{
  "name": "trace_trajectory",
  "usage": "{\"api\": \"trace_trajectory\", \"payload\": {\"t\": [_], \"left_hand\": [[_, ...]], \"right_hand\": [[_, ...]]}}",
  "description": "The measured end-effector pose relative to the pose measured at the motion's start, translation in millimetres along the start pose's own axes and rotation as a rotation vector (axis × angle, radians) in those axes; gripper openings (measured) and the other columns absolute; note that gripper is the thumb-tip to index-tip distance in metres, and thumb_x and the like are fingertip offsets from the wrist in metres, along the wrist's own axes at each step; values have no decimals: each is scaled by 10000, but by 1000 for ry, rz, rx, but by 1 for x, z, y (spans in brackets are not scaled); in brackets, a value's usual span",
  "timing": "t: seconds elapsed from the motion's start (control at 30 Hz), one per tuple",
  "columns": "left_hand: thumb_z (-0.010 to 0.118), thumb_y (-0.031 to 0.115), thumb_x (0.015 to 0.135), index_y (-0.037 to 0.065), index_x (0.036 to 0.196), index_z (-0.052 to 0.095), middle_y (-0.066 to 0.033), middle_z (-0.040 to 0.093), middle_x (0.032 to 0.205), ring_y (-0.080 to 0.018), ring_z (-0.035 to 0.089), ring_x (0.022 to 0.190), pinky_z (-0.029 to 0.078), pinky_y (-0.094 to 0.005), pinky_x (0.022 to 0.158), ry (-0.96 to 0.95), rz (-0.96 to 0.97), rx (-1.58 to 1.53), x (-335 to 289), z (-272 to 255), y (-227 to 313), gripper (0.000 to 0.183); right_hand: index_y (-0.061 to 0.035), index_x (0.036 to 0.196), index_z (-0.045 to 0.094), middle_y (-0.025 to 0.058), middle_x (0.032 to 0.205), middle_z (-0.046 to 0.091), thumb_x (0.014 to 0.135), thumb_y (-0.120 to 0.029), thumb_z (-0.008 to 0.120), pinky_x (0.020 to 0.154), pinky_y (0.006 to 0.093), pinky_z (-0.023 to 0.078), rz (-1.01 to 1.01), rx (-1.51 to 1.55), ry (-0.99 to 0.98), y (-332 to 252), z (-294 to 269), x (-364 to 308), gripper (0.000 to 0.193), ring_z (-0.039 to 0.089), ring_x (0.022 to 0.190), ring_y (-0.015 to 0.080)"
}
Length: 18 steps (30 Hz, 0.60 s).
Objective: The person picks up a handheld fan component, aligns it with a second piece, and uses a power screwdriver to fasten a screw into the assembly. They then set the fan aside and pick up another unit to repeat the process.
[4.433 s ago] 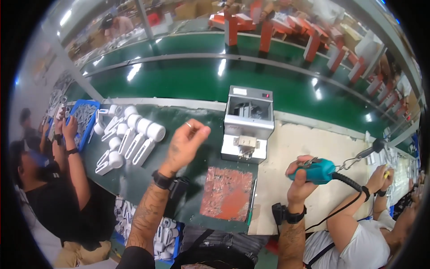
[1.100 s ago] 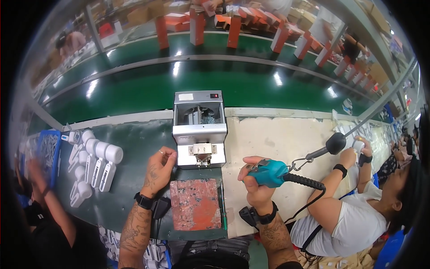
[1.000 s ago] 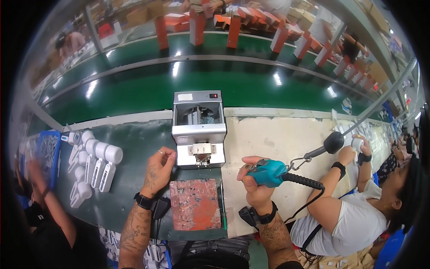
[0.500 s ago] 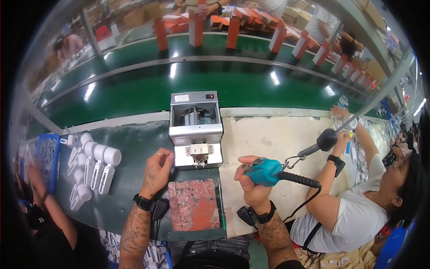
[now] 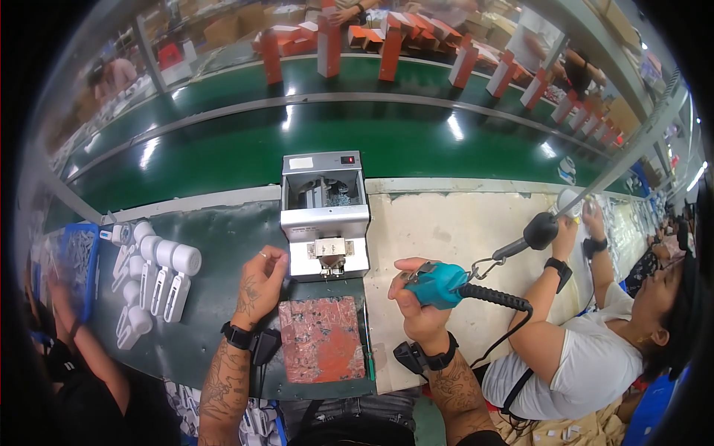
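Tool (image 5: 437, 287), teal, right of centre — our right hand (image 5: 425, 320) clamps its fingers round it; our left hand (image 5: 260, 288) — fingers together — sits beside the silver machine (image 5: 325, 218).

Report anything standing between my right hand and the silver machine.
Nothing visible stands in the way: only beige work surface shows between the right hand, which holds the teal tool, and the silver machine. The left hand is on the machine's other side.

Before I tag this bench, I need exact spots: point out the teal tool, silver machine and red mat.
Teal tool (image 5: 439, 286): head view, middle of its body.
Silver machine (image 5: 325, 216): head view, front below its opening.
Red mat (image 5: 322, 340): head view, middle of its top.
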State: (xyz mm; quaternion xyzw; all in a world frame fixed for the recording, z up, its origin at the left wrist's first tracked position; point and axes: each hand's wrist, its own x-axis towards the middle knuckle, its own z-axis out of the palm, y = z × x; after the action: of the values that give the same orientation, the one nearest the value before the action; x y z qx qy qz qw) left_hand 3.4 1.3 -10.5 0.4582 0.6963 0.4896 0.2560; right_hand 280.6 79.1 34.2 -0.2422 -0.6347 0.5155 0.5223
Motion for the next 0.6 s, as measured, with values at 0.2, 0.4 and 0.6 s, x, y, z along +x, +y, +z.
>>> {"api": "trace_trajectory", "payload": {"t": [0.2,0.4,0.6], "left_hand": [[559,82,997,-9,981,608,37,567,783,-32,492,709,420,-210,648,-32,-6,-3,-1,0,7,105],[564,82,992,-10,981,610,37,568,775,-32,494,702,420,-212,638,-24,9,2,-1,0,7,104],[571,90,992,-10,977,611,37,564,764,-32,491,696,419,-214,634,-23,-2,7,-1,0,9,108]], "right_hand": [[34,1197,585,28,768,619,885,-266,773,614,234,454,-25,45,7,4,0,0,472,573,672,91],[23,1202,613,6,781,621,869,-129,786,614,214,447,-48,70,4,5,-1,0,405,550,664,56],[22,1207,608,5,783,620,870,-127,783,620,213,445,-46,72,2,5,-1,0,408,547,672,54]]}}
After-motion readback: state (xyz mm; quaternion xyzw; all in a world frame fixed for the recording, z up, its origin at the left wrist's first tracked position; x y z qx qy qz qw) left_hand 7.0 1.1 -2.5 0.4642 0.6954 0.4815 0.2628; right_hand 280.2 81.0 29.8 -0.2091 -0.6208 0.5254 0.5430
